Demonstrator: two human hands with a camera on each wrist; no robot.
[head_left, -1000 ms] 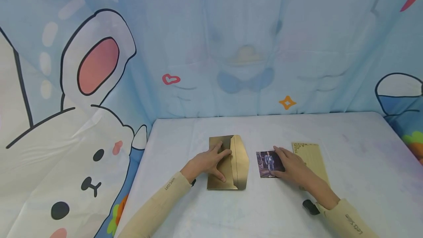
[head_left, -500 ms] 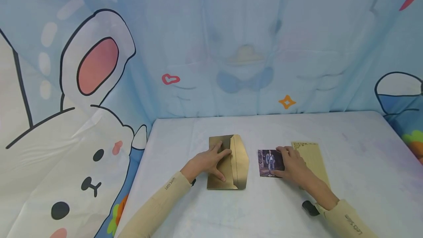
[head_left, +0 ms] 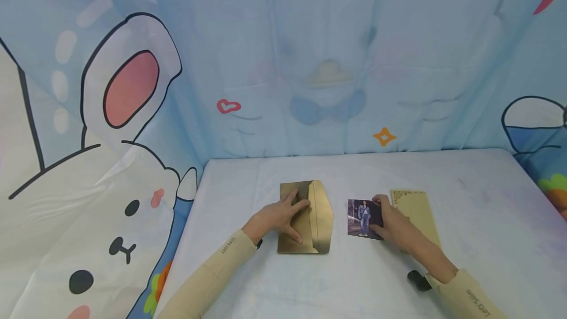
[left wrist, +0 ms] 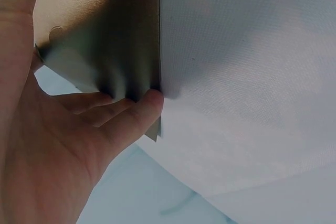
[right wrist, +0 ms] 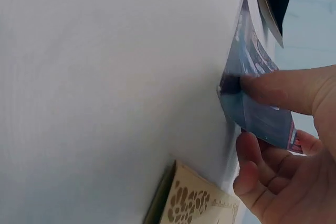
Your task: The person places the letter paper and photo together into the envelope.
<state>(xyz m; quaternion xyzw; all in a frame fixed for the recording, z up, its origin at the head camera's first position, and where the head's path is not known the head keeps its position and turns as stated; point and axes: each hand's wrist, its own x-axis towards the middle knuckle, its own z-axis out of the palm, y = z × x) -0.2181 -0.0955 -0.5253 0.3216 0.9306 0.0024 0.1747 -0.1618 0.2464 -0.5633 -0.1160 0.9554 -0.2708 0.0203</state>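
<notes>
A gold envelope lies on the table with its flap opened out to the right. My left hand rests on it with fingers spread; in the left wrist view the fingertips press near the envelope's edge. To the right, my right hand pinches the right side of a photo of a standing person. The right wrist view shows my thumb on the picture face and fingers behind it, the photo slightly bent and tilted up from the table.
A pale gold card with an ornate border lies right of the photo, partly behind my right hand and forearm. The white-covered table ends at the back against a printed blue curtain.
My right hand has shifted slightly rightward with the photo, its fingers now further off the picture so more of it shows. The left hand and envelope stay where they were.
</notes>
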